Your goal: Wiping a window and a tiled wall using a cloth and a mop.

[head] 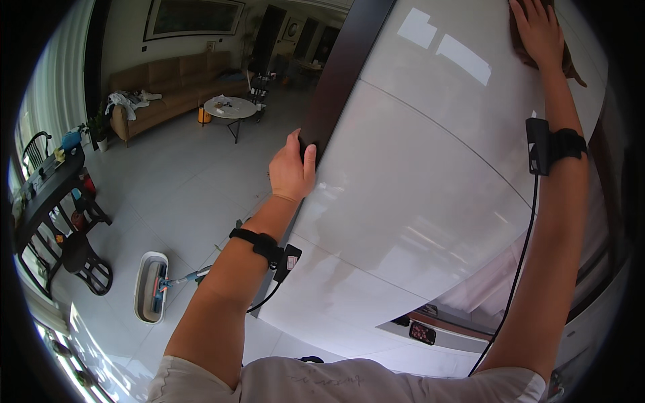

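My right hand (541, 38) presses a brown cloth (524, 50) flat against a glossy, pale tiled wall (428, 151) at the upper right. Part of the cloth sticks out below and beside the palm. My left hand (295, 166) grips the dark edge trim (335, 85) of that wall near the middle of the view, thumb on the wall side. Both forearms wear black straps with small black devices and cables. Light reflections lie on the tiles.
A mop (194, 275) stands with its head in a grey-white bucket (137, 297) on the tiled floor at lower left. Behind are a brown sofa (171, 80), a round table (244, 108), and a dark wooden table (35, 194) with chairs. A phone-like object (422, 333) lies low right.
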Action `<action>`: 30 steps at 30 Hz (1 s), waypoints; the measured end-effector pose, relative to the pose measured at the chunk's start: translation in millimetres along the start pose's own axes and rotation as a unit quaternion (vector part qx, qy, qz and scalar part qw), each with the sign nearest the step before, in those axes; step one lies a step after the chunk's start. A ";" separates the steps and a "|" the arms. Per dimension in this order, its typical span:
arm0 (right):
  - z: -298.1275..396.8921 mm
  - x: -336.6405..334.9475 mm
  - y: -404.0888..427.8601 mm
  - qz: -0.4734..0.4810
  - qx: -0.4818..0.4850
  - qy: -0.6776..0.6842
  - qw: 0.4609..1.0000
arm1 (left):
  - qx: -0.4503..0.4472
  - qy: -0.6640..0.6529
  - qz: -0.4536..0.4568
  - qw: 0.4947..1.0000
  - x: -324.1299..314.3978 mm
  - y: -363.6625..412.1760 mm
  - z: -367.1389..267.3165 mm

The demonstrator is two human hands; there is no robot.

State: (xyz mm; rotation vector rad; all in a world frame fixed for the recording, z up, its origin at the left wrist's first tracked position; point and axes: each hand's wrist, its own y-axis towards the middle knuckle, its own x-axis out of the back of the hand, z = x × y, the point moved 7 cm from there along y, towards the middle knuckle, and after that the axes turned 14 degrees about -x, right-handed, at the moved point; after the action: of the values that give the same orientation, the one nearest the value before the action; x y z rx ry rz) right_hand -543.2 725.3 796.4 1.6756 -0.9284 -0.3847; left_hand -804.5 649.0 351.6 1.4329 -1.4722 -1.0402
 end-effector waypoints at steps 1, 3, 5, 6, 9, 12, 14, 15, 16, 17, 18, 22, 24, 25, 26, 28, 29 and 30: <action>-5.0 -17.6 33.2 0.044 -0.080 -0.057 0.994 | 0.004 -0.001 -0.001 1.000 -5.7 0.3 -3.8; 13.7 -40.3 39.8 -0.010 -0.091 0.036 0.995 | -0.003 -0.027 -0.008 1.000 -11.5 1.8 -9.3; 57.3 -58.5 15.6 -0.175 -0.020 0.013 0.984 | 0.012 -0.014 0.004 1.000 -9.2 0.6 -1.9; 89.3 -54.5 -5.3 -0.271 0.119 -0.002 0.955 | 0.020 -0.013 0.006 1.000 -8.8 0.4 0.8; 146.0 -88.0 -74.3 -0.181 0.021 -0.067 0.981 | 0.048 -0.007 0.015 0.999 -6.4 -4.2 6.7; 163.9 -114.4 -142.9 -0.133 0.023 -0.045 0.990 | 0.053 -0.004 0.010 0.999 -2.2 -1.8 4.2; 180.1 -120.4 -189.7 -0.055 0.028 -0.032 0.998 | 0.048 -0.004 0.006 0.999 3.4 -1.0 3.2; 188.2 -122.4 -212.1 -0.015 0.038 -0.044 0.998 | 0.052 -0.007 0.022 0.998 3.7 -0.4 3.0; 192.6 -125.0 -233.9 0.010 0.052 -0.042 0.998 | 0.055 -0.012 0.038 0.998 3.6 0.6 0.8; 197.6 -128.5 -255.8 0.034 0.068 -0.027 0.997 | 0.056 -0.013 0.035 0.998 9.0 0.8 1.3; 200.4 -128.2 -276.4 0.057 0.087 -0.005 0.995 | 0.049 -0.021 0.055 0.997 10.9 2.4 -0.1; 219.4 -133.2 -361.3 0.058 0.208 0.156 0.964 | 0.016 -0.001 0.056 0.998 34.5 -20.8 16.1; 206.1 -131.7 -370.8 0.057 0.248 0.202 0.946 | 0.052 -0.009 0.113 0.992 47.2 -48.7 17.9; 201.7 -127.4 -365.6 0.050 0.256 0.224 0.939 | 0.087 -0.009 0.170 0.982 55.8 -69.0 23.4; 199.4 -122.1 -357.8 0.044 0.263 0.249 0.931 | 0.089 -0.008 0.170 0.981 74.4 -85.4 27.0; 199.1 -100.4 -306.9 0.005 0.260 0.249 0.933 | 0.087 0.018 0.245 0.965 107.2 -125.6 37.6; 192.0 -91.3 -270.7 -0.030 0.247 0.237 0.939 | 0.093 0.016 0.246 0.965 121.7 -143.6 44.1; 187.5 -83.4 -232.0 -0.065 0.228 0.208 0.949 | 0.090 0.021 0.271 0.958 135.6 -164.4 52.2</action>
State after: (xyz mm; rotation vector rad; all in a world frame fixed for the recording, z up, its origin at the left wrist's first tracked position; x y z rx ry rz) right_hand -634.9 676.9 504.5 2.1397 -0.6156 0.1158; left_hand -803.0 512.1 180.1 1.0619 -1.8238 -0.5414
